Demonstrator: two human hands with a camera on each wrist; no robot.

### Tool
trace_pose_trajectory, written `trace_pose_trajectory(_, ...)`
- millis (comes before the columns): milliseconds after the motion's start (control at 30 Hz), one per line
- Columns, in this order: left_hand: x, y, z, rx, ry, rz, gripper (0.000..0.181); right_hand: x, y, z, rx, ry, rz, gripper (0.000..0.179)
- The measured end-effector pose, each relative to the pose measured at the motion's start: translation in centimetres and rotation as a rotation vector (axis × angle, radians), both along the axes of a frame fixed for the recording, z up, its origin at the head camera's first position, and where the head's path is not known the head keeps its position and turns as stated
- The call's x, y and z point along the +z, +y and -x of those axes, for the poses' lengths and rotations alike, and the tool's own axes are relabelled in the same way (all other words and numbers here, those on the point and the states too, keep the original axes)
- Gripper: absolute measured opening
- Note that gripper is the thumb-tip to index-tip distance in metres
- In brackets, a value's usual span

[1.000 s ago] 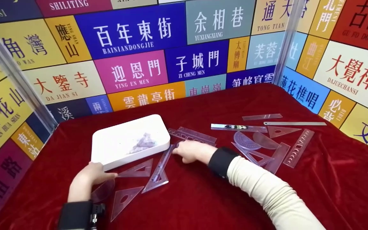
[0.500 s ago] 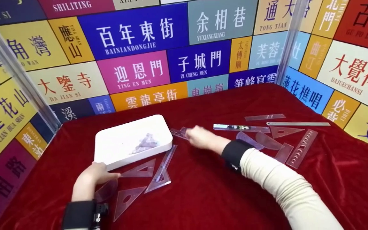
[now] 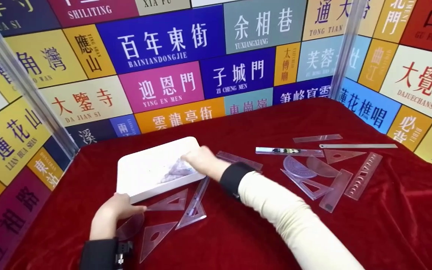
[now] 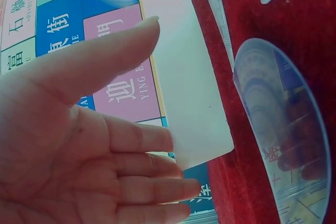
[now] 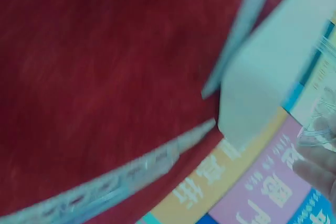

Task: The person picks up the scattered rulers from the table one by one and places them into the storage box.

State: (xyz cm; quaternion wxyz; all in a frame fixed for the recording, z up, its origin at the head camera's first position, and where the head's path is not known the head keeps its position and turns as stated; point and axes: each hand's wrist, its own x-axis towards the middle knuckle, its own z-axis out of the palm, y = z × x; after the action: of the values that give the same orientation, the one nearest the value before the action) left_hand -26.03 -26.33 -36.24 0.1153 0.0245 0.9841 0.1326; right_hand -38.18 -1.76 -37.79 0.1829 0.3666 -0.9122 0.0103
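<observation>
My left hand [image 3: 113,213] lies at the near left corner of the white tray [image 3: 137,168]. In the left wrist view its fingers are straight, the thumb is apart and the fingertips meet the tray's edge. My right hand [image 3: 203,161] is over the tray's right end, blurred, its fingertips at a pile of clear plastic pieces [image 3: 178,170]. In the right wrist view the hand [image 5: 317,169] shows only at the edge, beside a clear plastic piece [image 5: 317,119]; I cannot tell whether the fingers pinch it. A clear protractor [image 4: 283,124] lies near my left hand.
Clear set squares [image 3: 158,236] and a narrow ruler [image 3: 198,197] lie in front of the tray. To its right is a stencil ruler [image 3: 240,159]. Farther right are a purple protractor [image 3: 298,167], a metal ruler [image 3: 358,146] and several clear rulers and triangles on red cloth [image 3: 261,225].
My right hand has gone from beside the tray, rightward to the stencil rulers, then back left over the tray's pile. My left hand has stayed at the tray's corner.
</observation>
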Motion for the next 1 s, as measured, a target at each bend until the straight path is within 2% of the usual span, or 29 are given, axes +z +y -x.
trace_pose_trajectory(133,0.1,-0.1,0.1,0.006,0.007,0.005,0.062,-1.5,-0.9,0.3,0.06,0.008,-0.086,0.019)
trace_pose_trajectory(200,0.2,-0.1,0.1,0.01,0.007,0.008,0.063,-1.7,-0.8,0.5,0.094,0.005,-0.119,0.019)
trace_pose_trajectory(300,0.3,-0.1,0.0,0.009,0.005,0.012,0.065,-1.3,-0.1,0.5,0.084,-0.045,-0.152,0.028)
trace_pose_trajectory(400,0.3,-0.2,-0.1,0.01,0.002,0.01,0.065,-0.2,1.1,0.2,0.042,-0.11,-0.068,0.036)
trace_pose_trajectory(500,0.2,-0.3,-0.1,0.008,0.0,0.004,0.065,1.3,3.3,-0.3,0.013,-0.152,0.079,0.034)
trace_pose_trajectory(633,0.0,-0.6,0.0,0.009,0.0,-0.02,0.066,2.9,8.5,-1.4,0.003,-0.186,0.3,0.035)
trace_pose_trajectory(767,-0.4,-0.8,0.1,0.003,-0.009,-0.028,0.068,3.9,15.9,-2.9,-0.058,-0.24,0.452,0.037)
trace_pose_trajectory(900,-0.6,-1.0,0.4,-0.014,0.002,-0.014,0.067,3.9,24.2,-4.1,-0.187,-0.228,0.513,0.037)
trace_pose_trajectory(1000,0.0,-0.9,0.2,0.033,0.039,-0.001,0.062,3.3,29.7,-5.1,-0.298,-0.188,0.481,0.036)
